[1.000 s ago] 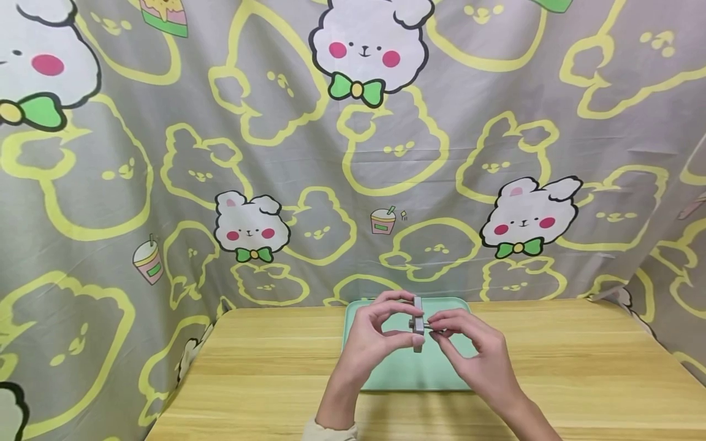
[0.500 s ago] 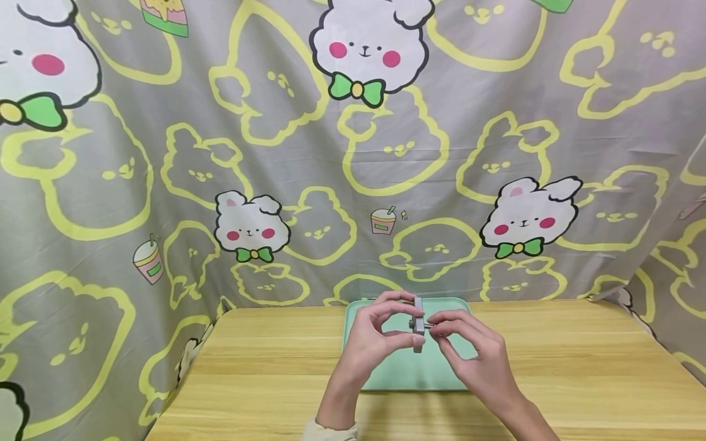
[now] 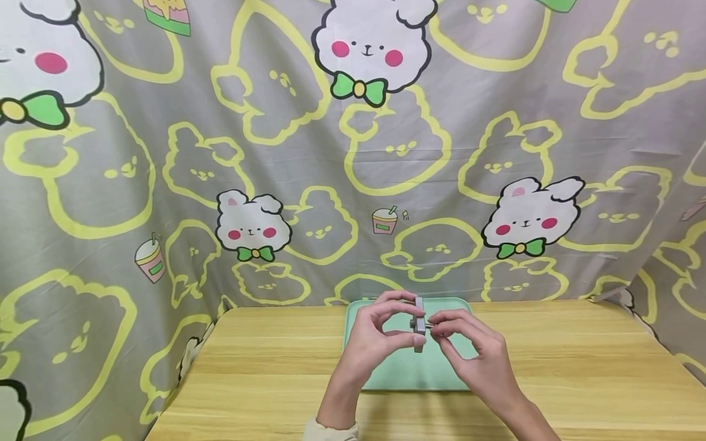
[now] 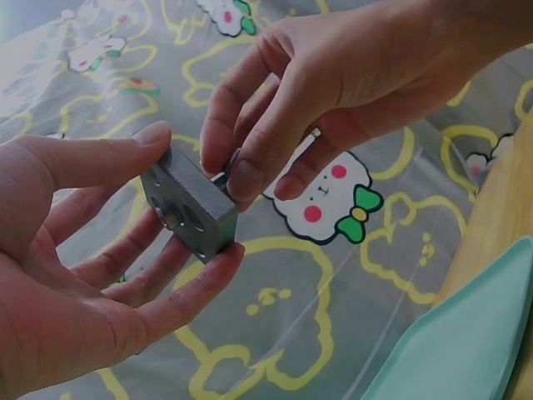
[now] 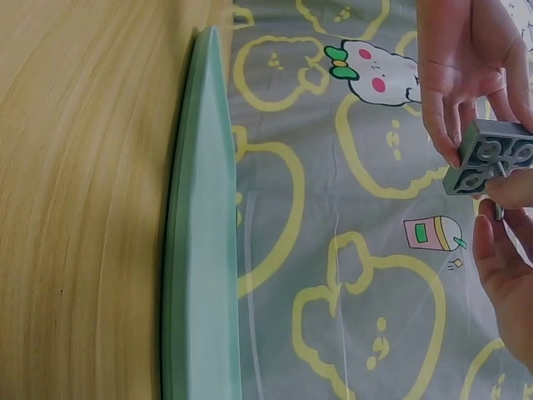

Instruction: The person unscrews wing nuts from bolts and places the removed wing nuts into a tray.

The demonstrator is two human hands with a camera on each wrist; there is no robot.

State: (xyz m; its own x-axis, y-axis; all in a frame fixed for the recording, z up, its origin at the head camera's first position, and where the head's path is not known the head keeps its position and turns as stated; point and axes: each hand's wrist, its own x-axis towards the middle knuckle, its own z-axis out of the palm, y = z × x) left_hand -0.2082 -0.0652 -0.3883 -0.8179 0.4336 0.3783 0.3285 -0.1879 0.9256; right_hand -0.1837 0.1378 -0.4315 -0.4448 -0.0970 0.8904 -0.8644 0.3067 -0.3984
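Observation:
My left hand (image 3: 371, 335) grips a small grey rectangular block (image 3: 419, 306) by its edges, between thumb and fingers, above the tray. In the left wrist view the block (image 4: 200, 196) shows round holes and a metal stub (image 4: 171, 217) sticking out at its middle. The right wrist view shows its other face (image 5: 491, 150), with ring-shaped recesses. My right hand (image 3: 485, 352) pinches a thin silvery metal piece (image 3: 429, 326) at that face's middle. Fingers hide most of this piece, so its exact kind cannot be told.
A mint-green tray (image 3: 386, 376) lies on the wooden table (image 3: 265, 367) beneath both hands. Behind the table hangs a grey cloth (image 3: 331, 165) printed with rabbits, and it also covers the sides.
The head view has shifted very slightly. Both hands keep their hold on the block and the metal piece, with barely any finger movement at the right hand.

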